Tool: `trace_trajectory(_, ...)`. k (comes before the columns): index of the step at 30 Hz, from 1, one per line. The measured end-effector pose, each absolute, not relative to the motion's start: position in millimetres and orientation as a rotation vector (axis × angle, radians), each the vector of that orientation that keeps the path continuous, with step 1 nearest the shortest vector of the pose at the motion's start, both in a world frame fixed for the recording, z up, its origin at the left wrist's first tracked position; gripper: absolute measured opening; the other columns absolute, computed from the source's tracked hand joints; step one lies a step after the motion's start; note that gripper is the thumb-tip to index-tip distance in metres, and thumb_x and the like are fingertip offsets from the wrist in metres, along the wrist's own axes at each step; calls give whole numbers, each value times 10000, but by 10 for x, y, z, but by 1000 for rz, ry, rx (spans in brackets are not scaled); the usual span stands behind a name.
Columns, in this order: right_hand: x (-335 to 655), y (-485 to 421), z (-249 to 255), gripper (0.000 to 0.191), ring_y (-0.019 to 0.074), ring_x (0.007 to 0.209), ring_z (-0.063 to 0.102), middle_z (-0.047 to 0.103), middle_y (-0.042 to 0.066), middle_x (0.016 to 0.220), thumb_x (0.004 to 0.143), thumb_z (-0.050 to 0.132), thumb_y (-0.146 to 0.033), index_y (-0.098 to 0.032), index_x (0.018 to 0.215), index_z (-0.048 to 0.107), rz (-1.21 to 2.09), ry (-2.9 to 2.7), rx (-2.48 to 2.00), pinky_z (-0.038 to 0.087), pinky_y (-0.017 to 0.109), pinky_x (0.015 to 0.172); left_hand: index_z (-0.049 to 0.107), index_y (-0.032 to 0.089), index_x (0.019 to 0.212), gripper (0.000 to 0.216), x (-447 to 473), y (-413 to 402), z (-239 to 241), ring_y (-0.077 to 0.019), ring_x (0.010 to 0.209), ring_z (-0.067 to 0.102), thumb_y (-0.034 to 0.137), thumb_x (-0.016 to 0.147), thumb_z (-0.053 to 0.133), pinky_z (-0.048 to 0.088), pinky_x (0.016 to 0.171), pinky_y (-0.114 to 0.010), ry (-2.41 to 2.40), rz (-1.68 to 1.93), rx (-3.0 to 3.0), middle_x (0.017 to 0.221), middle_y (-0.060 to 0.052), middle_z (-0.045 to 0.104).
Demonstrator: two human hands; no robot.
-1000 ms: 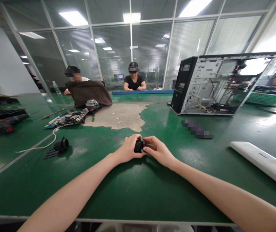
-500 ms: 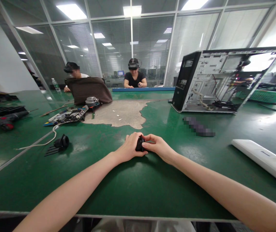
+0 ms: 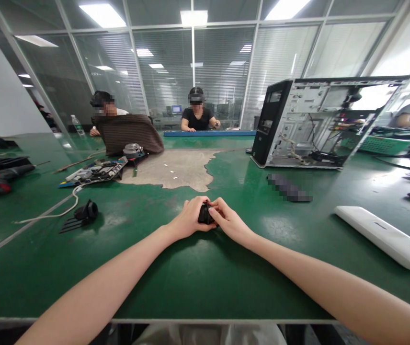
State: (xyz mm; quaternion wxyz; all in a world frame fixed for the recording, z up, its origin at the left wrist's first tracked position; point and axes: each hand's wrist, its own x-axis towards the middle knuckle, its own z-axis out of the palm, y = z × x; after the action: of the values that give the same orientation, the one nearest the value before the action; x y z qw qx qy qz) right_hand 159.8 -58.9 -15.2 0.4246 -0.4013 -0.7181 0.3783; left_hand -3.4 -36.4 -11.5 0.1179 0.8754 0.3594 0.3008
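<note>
A small black part (image 3: 204,214) sits between both my hands at the middle of the green table (image 3: 198,273). My left hand (image 3: 189,218) is wrapped round its left side, fingers curled over the top. My right hand (image 3: 228,221) pinches its right side with thumb and fingers closed. Most of the part is hidden by my fingers, so its shape is unclear.
An open computer case (image 3: 309,124) stands at the back right. A white panel (image 3: 384,237) lies at right, a circuit board (image 3: 95,172) and a black connector with cable (image 3: 85,213) at left. A worn bare patch (image 3: 176,170) marks the table. Two people sit at the far side.
My right hand's fingers have closed in tighter on the black part. The view has shifted slightly; the part stays in the same spot on the table.
</note>
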Motion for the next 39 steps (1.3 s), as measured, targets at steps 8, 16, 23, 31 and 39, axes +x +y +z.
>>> trace_trajectory(8, 1625, -636, -136, 144, 164, 878, 545, 515, 36, 955, 816, 476, -265, -219, 950, 448, 880, -1868, -888, 469, 289, 699, 375, 216, 1059, 526, -20, -381, -87, -222, 923, 501, 368, 641, 655, 334, 794, -352, 1091, 847, 2509, 1034, -32, 525)
trace_trajectory(16, 1584, -556, -113, 175, 142, 758, 539, 516, 4, 830, 782, 515, -333, -196, 862, 442, 1040, -1686, -983, 446, 287, 665, 374, 214, 1076, 554, -20, -385, -91, -229, 934, 493, 390, 642, 669, 349, 804, -363, 1095, 860, 2517, 1049, -41, 520)
trace_trajectory(23, 1602, -585, -107, 177, 132, 759, 532, 512, 3, 851, 790, 514, -335, -200, 885, 449, 1078, -1726, -942, 446, 282, 683, 378, 214, 1081, 560, -21, -388, -78, -230, 927, 495, 404, 641, 668, 355, 803, -368, 1099, 865, 2497, 1046, -42, 522)
trace_trajectory(31, 1614, -554, -162, 165, 128, 740, 540, 541, -3, 808, 828, 469, -353, -207, 902, 459, 1055, -1711, -928, 455, 278, 672, 372, 211, 1085, 573, -16, -392, -68, -231, 927, 498, 411, 638, 669, 354, 806, -373, 1100, 855, 2505, 1053, -49, 519)
trace_trajectory(39, 1615, -538, -152, 159, 134, 789, 540, 555, 9, 862, 816, 486, -326, -197, 910, 495, 1055, -1694, -989, 446, 286, 721, 381, 219, 1081, 573, -17, -364, -85, -231, 923, 503, 396, 626, 680, 357, 823, -384, 1092, 849, 2473, 1051, -46, 521)
